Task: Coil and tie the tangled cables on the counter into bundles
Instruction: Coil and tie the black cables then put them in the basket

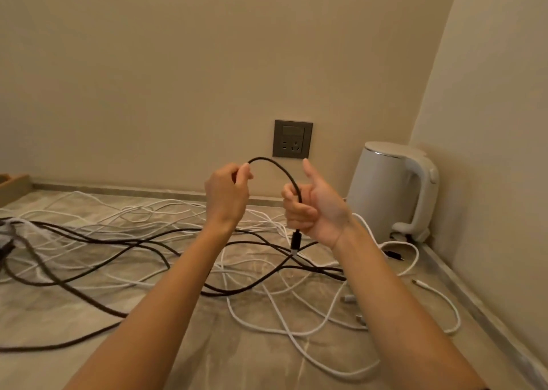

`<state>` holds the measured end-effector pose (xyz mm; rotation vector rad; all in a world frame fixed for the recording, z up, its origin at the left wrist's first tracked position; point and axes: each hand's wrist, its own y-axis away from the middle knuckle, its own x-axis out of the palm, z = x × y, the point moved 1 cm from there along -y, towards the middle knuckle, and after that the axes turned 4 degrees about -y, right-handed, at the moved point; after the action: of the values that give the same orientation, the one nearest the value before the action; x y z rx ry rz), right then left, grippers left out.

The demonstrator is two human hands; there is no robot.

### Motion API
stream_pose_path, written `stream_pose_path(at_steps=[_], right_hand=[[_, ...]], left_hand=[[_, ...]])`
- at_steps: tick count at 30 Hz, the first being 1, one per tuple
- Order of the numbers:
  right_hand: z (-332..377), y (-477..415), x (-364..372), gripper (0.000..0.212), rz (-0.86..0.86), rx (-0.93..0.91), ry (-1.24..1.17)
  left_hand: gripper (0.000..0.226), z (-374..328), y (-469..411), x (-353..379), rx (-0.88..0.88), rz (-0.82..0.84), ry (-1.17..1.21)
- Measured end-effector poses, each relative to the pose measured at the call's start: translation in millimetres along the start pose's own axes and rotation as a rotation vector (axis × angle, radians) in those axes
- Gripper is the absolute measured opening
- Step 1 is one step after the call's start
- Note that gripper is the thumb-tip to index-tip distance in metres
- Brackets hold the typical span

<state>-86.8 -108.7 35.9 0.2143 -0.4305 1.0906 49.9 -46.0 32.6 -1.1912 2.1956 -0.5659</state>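
Lay sprawled over the table [225,360], left of the kettle [385,188] and nearer: white cables [231,309] knotted through the black cable [268,160]. Judged light, limp and a little springy; best taken close to the plug [296,241] and fed loop by loop. Was held up in an arc just left of the kettle, pinched by the left hand [226,194], clasped in the curled fingers [296,211] of the right hand [317,211] above the dangling plug.

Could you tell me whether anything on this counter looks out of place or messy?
Yes: black cables and white cables sprawl across the counter in one crossing tangle, none coiled. Only the lifted black cable arches between the left hand and right hand.
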Motion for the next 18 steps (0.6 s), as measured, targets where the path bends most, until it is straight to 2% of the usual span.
stream_pose_path(at_steps=[2, 4, 8, 12, 14, 16, 18], right_hand=[[-10.3, -6.8, -1.1, 0.07, 0.068, 0.03, -0.089], [-15.6, -12.3, -0.2, 0.069, 0.119, 0.052, -0.121], [-17.3, -23.0, -2.4, 0.066, 0.18, 0.114, -0.199], [-19.4, -33.2, -1.8, 0.069, 0.283, 0.17, -0.304], [-18.0, -36.9, -1.9, 0.068, 0.312, 0.173, -0.344], [-14.0, -36.2, -4.9, 0.07, 0.249, 0.142, -0.369], [-9.8, -34.0, -11.8, 0.069, 0.102, 0.074, -0.381]], left_hand=[[0.018, 8.7, -0.2, 4.9, -0.035, 0.07, 0.01], [0.026, 17.8, 1.5, 10.5, -0.047, 0.155, -0.032], [0.027, 32.8, 4.3, 20.9, 0.087, 0.264, -0.182], [0.023, 37.5, 7.0, 32.3, 0.155, 0.58, -0.195], [0.022, 39.7, 5.0, 36.5, 0.153, 0.669, -0.254], [0.037, 37.3, 5.8, 37.7, 0.15, 0.759, -0.201], [0.035, 32.1, 10.6, 39.8, 0.139, 0.886, -0.16]])
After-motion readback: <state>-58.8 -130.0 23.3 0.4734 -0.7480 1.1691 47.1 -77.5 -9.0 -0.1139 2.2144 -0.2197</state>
